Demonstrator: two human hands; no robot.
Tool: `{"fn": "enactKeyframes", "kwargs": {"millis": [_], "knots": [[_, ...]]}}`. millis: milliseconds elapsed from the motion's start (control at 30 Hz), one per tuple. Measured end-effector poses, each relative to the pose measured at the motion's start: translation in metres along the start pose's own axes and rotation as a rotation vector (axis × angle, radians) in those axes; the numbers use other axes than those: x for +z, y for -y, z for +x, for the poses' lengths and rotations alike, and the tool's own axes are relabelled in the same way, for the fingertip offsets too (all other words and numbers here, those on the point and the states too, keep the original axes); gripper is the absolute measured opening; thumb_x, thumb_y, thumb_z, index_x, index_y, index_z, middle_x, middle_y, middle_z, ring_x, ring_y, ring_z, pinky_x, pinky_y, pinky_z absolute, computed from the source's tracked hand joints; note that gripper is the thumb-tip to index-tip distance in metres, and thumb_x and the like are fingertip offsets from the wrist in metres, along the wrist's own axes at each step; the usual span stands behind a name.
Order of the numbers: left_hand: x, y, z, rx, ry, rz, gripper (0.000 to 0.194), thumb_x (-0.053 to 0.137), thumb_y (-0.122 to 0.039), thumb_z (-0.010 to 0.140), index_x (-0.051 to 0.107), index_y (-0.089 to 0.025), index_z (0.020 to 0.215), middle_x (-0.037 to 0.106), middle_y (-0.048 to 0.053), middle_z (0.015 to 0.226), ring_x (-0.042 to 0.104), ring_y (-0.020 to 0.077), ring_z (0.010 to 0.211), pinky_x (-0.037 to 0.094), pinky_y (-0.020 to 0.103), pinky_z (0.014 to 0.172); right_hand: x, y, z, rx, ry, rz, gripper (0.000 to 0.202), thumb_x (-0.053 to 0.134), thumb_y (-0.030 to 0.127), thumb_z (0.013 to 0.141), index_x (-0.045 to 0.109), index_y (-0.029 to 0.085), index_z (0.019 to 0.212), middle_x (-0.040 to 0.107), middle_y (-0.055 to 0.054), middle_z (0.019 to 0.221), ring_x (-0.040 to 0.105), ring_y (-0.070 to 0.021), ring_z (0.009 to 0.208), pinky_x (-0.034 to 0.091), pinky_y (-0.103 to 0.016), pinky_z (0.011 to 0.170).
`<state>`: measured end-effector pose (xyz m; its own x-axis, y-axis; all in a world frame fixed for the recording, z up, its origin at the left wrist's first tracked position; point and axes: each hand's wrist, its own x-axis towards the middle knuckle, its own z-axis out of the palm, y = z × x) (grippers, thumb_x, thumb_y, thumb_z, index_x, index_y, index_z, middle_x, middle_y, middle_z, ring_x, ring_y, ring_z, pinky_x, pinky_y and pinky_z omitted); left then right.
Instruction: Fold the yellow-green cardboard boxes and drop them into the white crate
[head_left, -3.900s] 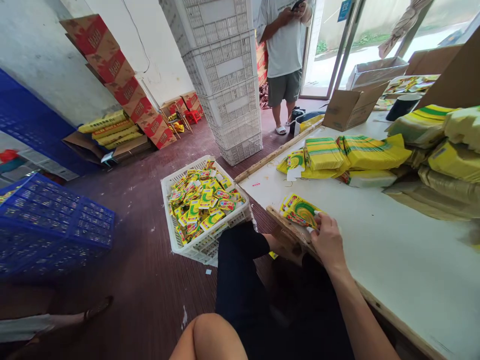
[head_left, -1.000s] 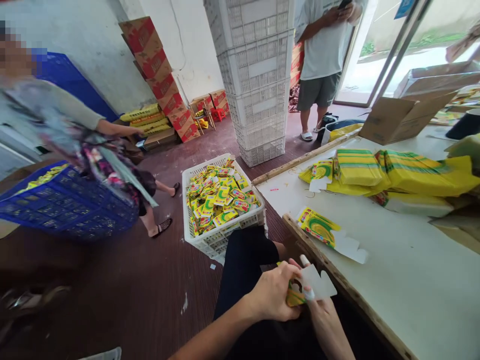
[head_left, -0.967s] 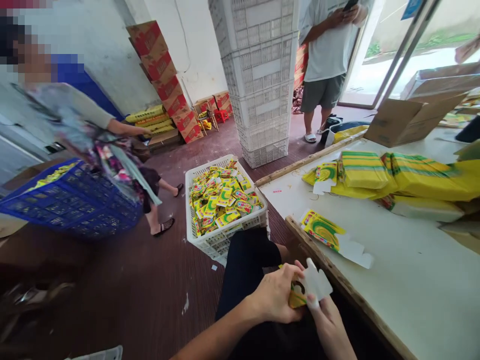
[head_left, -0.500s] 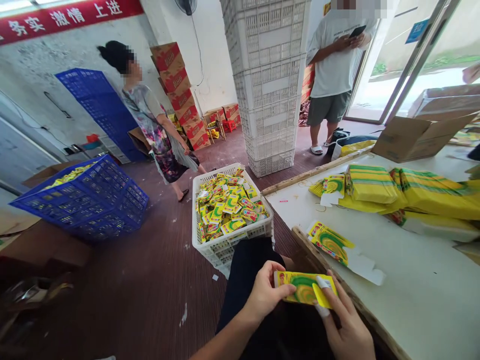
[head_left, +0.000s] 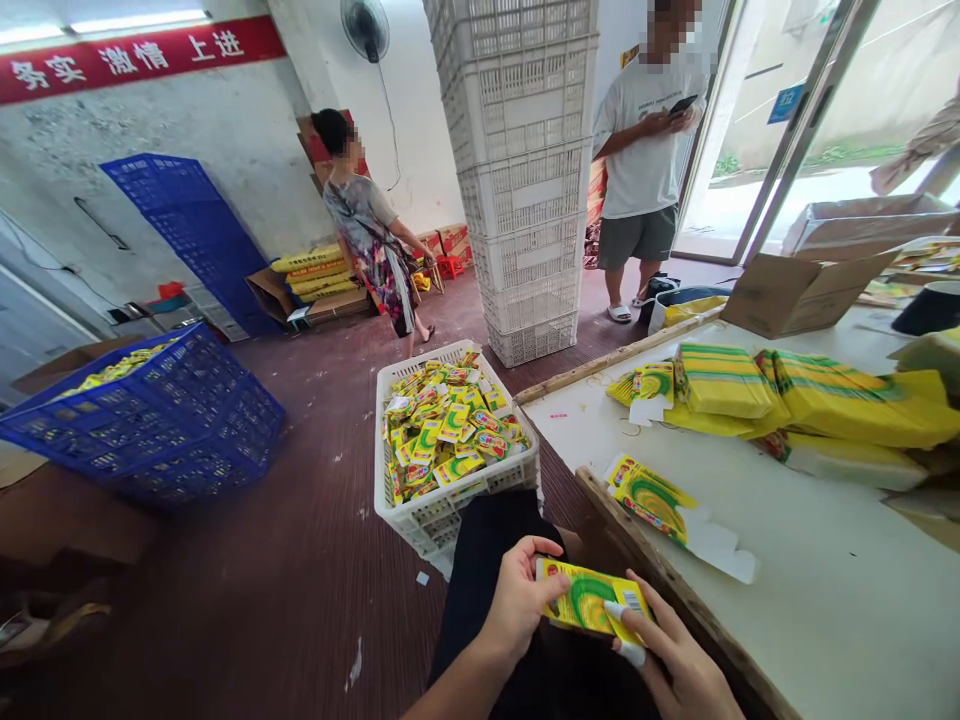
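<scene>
A yellow and green box [head_left: 589, 598] is held level above my lap, its printed face up. My left hand [head_left: 521, 598] grips its left end, thumb on top. Around the right end are the fingers of my right hand [head_left: 664, 645], two of them with white coverings on the tips. The flap at that end lies against the box. On the white table to the right lies a flat, unfolded yellow carton [head_left: 652, 500] with white flaps. A white crate [head_left: 457, 510] full of small yellow packets [head_left: 442, 425] stands beyond my knee.
Stacks of yellow cartons [head_left: 724, 380] and an open cardboard box [head_left: 802, 290] are on the table [head_left: 825, 540], which has a wooden edge. Tall white crates [head_left: 525, 200] stand ahead, blue crates [head_left: 157, 420] at left. One person [head_left: 375, 240] walks; another [head_left: 645, 150] holds a phone.
The box's right-end flap, raised before, now lies down under my right fingers. The walking person has moved right and farther off. The view has shifted slightly.
</scene>
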<state>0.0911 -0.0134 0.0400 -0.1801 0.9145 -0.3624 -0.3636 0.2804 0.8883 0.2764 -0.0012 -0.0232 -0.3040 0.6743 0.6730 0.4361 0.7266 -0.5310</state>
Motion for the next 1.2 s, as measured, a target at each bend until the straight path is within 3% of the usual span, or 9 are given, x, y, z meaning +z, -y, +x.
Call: {"fn": "enactKeyframes", "kwargs": {"millis": [367, 767, 1100, 1200], "knots": [[-0.003, 0.0, 0.002, -0.03, 0.042, 0.042, 0.051, 0.086, -0.041, 0.043, 0.06, -0.015, 0.078, 0.057, -0.003, 0.06, 0.05, 0.0101, 0.055, 0.039, 0.024, 0.057, 0.003, 0.004, -0.009, 0.049, -0.003, 0.013, 0.026, 0.052, 0.031, 0.091, 0.069, 0.029, 0.11, 0.065, -0.01, 0.126, 0.069, -0.0248, 0.104, 0.062, -0.031, 0.077], [-0.003, -0.004, -0.001, -0.046, 0.06, 0.017, 0.053, 0.089, -0.042, 0.04, 0.062, -0.015, 0.077, 0.059, -0.002, 0.061, 0.051, 0.0097, 0.054, 0.042, 0.024, 0.057, -0.011, 0.012, -0.005, 0.047, 0.046, 0.021, 0.026, 0.053, 0.027, 0.09, 0.067, 0.029, 0.111, 0.064, -0.01, 0.127, 0.068, -0.0249, 0.106, 0.061, -0.03, 0.078], [-0.004, 0.009, -0.006, -0.043, 0.076, 0.067, 0.052, 0.085, -0.049, 0.049, 0.065, -0.014, 0.082, 0.065, 0.001, 0.068, 0.056, 0.0108, 0.059, 0.043, 0.024, 0.06, 0.004, 0.016, 0.004, 0.309, -0.013, 0.119, 0.036, 0.054, 0.031, 0.089, 0.055, 0.021, 0.124, 0.066, -0.011, 0.124, 0.067, -0.0246, 0.108, 0.061, -0.035, 0.085], [-0.013, -0.007, 0.014, 0.095, -0.047, 0.034, 0.051, 0.085, -0.046, 0.048, 0.065, -0.014, 0.082, 0.067, 0.003, 0.072, 0.06, 0.014, 0.063, 0.048, 0.027, 0.063, 0.006, 0.017, 0.01, 0.343, -0.027, 0.164, 0.038, 0.051, 0.032, 0.091, 0.053, 0.021, 0.128, 0.058, -0.014, 0.133, 0.069, -0.0227, 0.102, 0.062, -0.033, 0.08]]}}
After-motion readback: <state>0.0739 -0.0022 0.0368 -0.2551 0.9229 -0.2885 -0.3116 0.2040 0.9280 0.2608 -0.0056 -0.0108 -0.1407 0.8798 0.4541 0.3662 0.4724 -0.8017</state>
